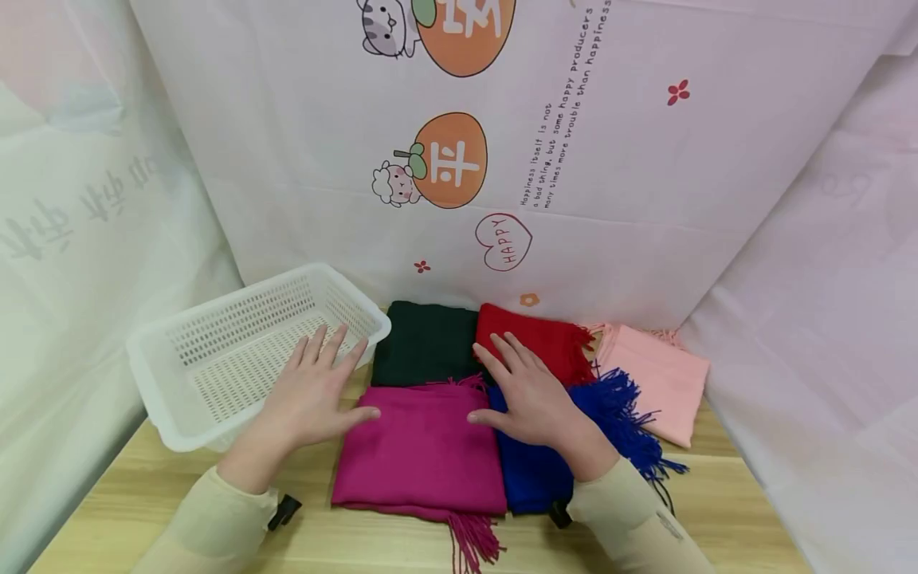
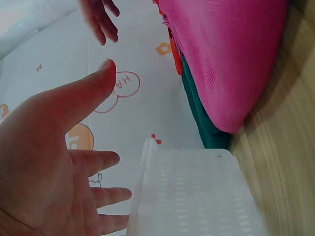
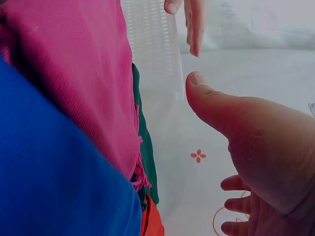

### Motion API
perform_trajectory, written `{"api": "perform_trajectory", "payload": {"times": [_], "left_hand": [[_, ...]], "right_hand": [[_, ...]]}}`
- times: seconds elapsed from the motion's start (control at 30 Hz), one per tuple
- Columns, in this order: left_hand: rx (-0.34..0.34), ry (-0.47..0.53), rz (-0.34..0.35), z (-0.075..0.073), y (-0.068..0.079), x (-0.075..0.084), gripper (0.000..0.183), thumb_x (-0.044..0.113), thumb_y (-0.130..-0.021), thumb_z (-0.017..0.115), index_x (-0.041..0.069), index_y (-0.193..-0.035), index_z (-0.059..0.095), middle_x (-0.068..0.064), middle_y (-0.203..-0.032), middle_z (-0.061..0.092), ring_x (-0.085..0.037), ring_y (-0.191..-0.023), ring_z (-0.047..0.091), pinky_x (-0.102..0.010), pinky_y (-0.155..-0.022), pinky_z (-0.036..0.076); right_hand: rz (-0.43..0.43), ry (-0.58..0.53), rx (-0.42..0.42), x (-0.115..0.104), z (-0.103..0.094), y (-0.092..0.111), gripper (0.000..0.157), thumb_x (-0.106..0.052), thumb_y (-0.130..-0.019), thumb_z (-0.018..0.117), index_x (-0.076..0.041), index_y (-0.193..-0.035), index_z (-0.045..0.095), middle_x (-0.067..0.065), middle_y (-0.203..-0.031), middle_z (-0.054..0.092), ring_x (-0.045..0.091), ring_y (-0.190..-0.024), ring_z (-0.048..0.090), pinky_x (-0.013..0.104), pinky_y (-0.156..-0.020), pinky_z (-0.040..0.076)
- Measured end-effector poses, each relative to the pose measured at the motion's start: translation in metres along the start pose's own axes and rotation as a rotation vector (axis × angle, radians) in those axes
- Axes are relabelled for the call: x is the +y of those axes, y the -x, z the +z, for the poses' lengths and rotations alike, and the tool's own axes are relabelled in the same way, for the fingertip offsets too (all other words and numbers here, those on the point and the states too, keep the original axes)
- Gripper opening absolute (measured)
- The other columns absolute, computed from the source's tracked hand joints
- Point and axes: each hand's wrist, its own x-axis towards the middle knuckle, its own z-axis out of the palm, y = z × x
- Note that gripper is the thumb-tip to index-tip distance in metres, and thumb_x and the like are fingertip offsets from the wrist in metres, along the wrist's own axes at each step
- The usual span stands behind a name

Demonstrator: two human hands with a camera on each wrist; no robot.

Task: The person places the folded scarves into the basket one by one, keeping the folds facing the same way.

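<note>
My left hand (image 1: 313,391) hovers with spread fingers beside the right end of a white plastic basket (image 1: 159,391), holding nothing. Over the blue scarf (image 1: 534,470) is my right hand (image 1: 527,391), its fingers also spread and its grasp empty. Between the hands lies a folded magenta scarf (image 1: 423,454), its fringe hanging toward the front. Behind it are a dark green scarf (image 1: 430,343) and a red scarf (image 1: 531,343). A pink scarf (image 1: 663,375) lies at the far right. In the left wrist view the magenta scarf (image 2: 236,59) rises above the wooden table.
The wooden table (image 1: 387,546) carries all the scarves and the basket. A white printed cloth (image 1: 610,263) stands behind them as a backdrop, with more white cloth at the left (image 1: 86,279) and right. Small black clips (image 1: 284,512) show by the wrists.
</note>
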Motion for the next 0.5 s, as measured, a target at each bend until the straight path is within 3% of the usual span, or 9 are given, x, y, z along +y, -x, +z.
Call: {"api": "perform_trajectory", "payload": {"times": [0.5], "left_hand": [[0.018, 0.013, -0.045, -0.004, 0.018, -0.018, 0.108, 0.072, -0.093, 0.077, 0.011, -0.174, 0.039, -0.029, -0.180, 0.023, -0.060, -0.163, 0.017, -0.073, -0.131, 0.018]], "right_hand": [[-0.073, 0.002, 0.041, -0.018, 0.000, -0.031, 0.102, -0.063, -0.099, 0.078, -0.015, -0.177, 0.032, 0.018, -0.180, 0.032, 0.044, -0.167, 0.026, 0.065, -0.127, 0.035]]}}
